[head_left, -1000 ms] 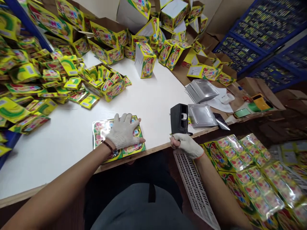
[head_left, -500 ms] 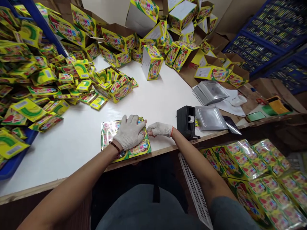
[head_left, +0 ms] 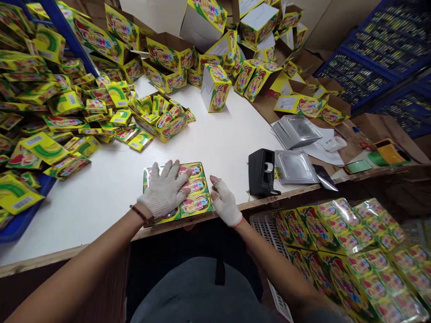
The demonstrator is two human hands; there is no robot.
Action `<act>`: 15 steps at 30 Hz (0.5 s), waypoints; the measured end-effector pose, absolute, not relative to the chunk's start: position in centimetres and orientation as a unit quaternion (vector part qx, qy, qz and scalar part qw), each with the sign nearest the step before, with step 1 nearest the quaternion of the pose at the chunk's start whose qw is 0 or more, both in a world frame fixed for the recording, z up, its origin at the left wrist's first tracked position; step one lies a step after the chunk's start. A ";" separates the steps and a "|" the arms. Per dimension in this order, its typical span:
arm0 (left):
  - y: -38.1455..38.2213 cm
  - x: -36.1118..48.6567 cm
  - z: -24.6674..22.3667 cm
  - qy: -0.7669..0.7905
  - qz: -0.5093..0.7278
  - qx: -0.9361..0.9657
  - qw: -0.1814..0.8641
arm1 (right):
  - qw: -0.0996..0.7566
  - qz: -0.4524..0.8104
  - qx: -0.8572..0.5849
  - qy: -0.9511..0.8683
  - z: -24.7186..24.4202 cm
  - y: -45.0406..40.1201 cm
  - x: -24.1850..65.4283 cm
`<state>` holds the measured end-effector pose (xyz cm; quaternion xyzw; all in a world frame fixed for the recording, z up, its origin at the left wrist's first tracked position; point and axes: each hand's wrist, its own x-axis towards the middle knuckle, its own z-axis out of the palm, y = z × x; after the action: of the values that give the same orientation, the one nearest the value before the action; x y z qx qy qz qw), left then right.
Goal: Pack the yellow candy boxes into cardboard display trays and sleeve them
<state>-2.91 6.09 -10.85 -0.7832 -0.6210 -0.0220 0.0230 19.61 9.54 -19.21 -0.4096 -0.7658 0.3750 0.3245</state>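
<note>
A flat pack of small yellow-green TWINS boxes (head_left: 196, 204), under shiny clear plastic, lies at the table's front edge. My left hand (head_left: 164, 190), in a white knitted glove with bare fingertips, rests flat on the pack's left half with fingers spread and hides part of it. Just off the pack's right edge is my right hand (head_left: 225, 201), gloved the same way. Its thumb and fingers are apart, and I see nothing held in it. To the right of that hand stands a black tape dispenser (head_left: 261, 172) with a white roll core.
Loose small boxes (head_left: 50, 148) are heaped at the left, beside a filled open carton (head_left: 171, 128). A closed carton (head_left: 216, 88) stands at the back. Clear plastic covers (head_left: 296, 167) lie right of the dispenser. Finished-looking packs (head_left: 336, 233) are stacked below right, near a white plastic basket (head_left: 278, 296).
My left hand has slid left across the pack, uncovering more boxes. My right hand has moved from the pack's right edge toward me, and its fingers have opened.
</note>
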 end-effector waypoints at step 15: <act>5.3 -1.2 -13.3 -0.578 -0.180 -0.795 -0.019 | 0.178 0.057 -0.319 -0.929 -15.4 12.6 22.5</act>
<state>-1.24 5.34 -13.31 -0.7953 -0.5784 -0.1803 -0.0186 22.46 12.61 -15.36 -0.3192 -0.9290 0.0572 0.1782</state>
